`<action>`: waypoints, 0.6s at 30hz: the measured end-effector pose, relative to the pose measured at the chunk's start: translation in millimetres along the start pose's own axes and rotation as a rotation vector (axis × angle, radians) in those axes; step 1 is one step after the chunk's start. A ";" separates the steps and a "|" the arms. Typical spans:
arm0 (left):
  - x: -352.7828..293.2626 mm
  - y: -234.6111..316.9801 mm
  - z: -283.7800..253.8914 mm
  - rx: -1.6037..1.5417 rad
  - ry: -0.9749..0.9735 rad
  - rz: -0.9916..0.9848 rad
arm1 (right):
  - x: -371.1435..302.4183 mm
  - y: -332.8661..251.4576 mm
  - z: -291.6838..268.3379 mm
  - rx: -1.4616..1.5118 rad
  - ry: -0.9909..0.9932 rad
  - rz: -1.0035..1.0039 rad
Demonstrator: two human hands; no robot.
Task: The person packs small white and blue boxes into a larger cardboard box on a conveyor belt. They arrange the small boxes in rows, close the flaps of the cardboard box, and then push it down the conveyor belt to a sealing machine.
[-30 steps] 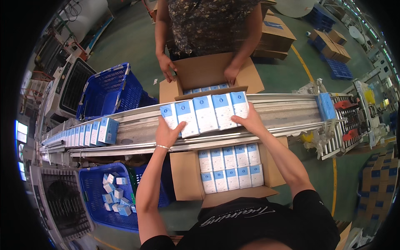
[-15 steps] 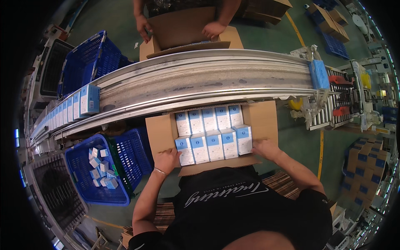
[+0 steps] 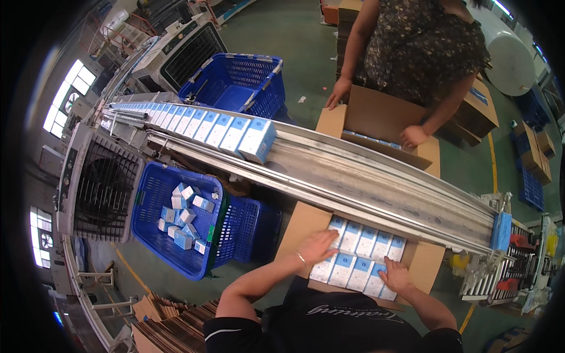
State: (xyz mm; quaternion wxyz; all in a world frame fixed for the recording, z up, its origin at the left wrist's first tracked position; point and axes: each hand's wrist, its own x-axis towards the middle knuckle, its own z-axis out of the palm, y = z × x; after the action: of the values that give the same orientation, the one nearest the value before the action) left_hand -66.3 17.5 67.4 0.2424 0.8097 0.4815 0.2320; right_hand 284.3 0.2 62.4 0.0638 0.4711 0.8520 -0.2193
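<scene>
An open cardboard carton stands before me, packed with two rows of small white-and-blue boxes. My left hand lies over the left end of the rows, fingers stretched out onto the box tops. At the right end of the near row, my right hand rests with its fingers apart on the boxes. Neither hand grips anything. Both forearms come in from below, and a bracelet circles my left wrist.
Beyond the carton runs a metal conveyor carrying a line of upright boxes. Across it a person handles another carton. A blue basket with loose boxes stands left, near a stack of flattened cardboard.
The view has turned left, showing more of the conveyor's box line. My hands have moved from the carton's sides onto the boxes. The other person's hands have shifted on their carton.
</scene>
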 end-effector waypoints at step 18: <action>40.9 -252.9 -356.6 0.229 0.236 -1.014 | 137.2 -53.6 -152.3 0.441 0.447 0.423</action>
State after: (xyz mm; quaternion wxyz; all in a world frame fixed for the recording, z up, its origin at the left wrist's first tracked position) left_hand -434.7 220.2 193.7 0.1782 0.4650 0.8587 0.1211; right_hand 179.5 148.0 172.3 -0.1826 0.6754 0.6610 -0.2712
